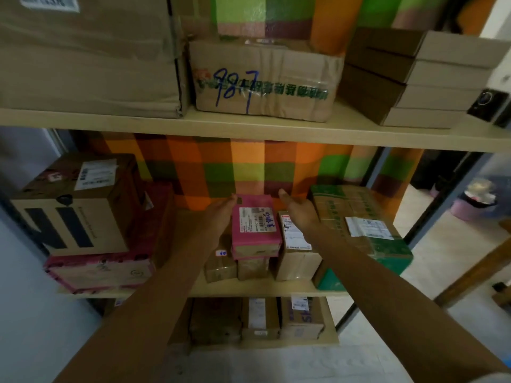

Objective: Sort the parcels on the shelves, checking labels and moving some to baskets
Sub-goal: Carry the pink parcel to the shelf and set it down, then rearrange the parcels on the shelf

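Both arms reach to the middle shelf (250, 291); the pink parcel (254, 230) sits at its centre, label facing up, resting on top of two small brown boxes (221, 268). The left hand (221, 214) lies flat along the left edge of the pink parcel, fingers straight and together, fingertips at its rear left corner. The right hand (297, 210) is held flat just beside the right edge, fingers straight; contact with the parcel cannot be told. Neither hand grips anything.

A tall brown box (297, 255) with a white label stands directly right of the pink parcel, below the right hand; a green-and-brown box (359, 225) sits further right. At the left end, a brown box with dark lettering (72, 217) rests on a pink-edged box (102, 272). The upper shelf (249, 131) carries a carton marked 987 (262, 81); a checked cloth (249, 167) hangs behind.
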A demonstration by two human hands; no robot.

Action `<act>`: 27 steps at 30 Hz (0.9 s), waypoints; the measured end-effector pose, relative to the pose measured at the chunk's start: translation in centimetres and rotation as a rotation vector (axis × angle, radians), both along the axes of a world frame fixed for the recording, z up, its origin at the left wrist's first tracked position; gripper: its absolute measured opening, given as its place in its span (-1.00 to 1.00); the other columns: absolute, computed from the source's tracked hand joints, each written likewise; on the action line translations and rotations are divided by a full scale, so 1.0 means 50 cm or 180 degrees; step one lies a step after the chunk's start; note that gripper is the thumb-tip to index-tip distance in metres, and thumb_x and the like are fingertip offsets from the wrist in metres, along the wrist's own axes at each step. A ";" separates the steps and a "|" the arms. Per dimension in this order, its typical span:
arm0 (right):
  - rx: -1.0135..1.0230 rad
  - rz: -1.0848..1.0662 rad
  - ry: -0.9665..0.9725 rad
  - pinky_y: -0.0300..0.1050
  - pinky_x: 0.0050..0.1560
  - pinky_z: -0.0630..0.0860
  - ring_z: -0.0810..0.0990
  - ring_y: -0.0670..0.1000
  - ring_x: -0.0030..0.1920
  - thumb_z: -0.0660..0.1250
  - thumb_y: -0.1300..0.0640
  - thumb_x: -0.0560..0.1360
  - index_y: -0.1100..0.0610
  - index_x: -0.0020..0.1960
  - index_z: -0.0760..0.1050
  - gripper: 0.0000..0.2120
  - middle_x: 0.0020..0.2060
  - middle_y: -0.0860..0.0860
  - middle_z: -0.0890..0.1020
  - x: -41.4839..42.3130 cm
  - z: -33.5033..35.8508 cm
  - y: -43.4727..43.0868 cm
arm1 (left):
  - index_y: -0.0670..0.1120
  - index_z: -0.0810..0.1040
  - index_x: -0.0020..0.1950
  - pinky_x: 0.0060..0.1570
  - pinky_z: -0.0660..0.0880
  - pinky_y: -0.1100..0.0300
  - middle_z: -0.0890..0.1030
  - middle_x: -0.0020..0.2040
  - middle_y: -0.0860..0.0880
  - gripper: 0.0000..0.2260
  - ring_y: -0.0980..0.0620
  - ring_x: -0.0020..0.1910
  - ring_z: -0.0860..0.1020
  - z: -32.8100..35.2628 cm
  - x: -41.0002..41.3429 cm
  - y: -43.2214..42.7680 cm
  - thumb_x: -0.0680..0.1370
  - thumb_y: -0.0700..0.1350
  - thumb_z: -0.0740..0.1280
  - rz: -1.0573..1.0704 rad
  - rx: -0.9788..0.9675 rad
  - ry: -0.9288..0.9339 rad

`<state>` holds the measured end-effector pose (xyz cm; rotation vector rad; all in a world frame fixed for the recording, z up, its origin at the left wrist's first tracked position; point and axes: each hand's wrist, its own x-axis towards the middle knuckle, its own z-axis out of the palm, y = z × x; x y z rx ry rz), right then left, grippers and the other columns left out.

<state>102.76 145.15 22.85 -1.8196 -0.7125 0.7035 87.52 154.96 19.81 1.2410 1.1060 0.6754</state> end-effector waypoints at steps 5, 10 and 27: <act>0.0151 0.0078 -0.0070 -0.02 0.27 0.41 0.54 0.12 0.26 0.26 -0.14 0.61 0.16 0.31 0.54 -0.56 0.19 0.10 0.61 0.000 0.019 -0.055 | -0.01 0.54 0.19 0.10 0.53 0.00 0.64 -0.07 -0.01 -0.78 0.00 -0.08 0.61 0.034 0.006 -0.058 0.65 0.06 0.24 -0.0057 0.0121 -0.0177; 0.0278 0.0184 -0.0035 -0.08 0.21 0.40 0.53 0.09 0.24 0.27 -0.18 0.59 0.19 0.33 0.51 -0.49 0.18 0.02 0.58 0.023 0.064 -0.179 | 0.07 0.50 0.07 -0.07 0.52 0.17 0.60 0.02 0.02 -0.91 0.09 -0.08 0.57 0.082 0.031 -0.192 0.66 0.03 0.23 0.0090 0.0322 -0.0299; 0.0822 0.0507 0.0185 -0.02 0.23 0.38 0.49 0.07 0.31 0.25 -0.18 0.59 0.13 0.38 0.45 -0.49 0.31 0.07 0.54 0.037 0.221 -0.452 | 0.05 0.52 0.15 0.31 0.45 -0.01 0.57 0.18 0.02 -0.87 0.01 0.21 0.54 0.264 0.044 -0.492 0.66 -0.01 0.22 0.0100 0.0917 -0.0475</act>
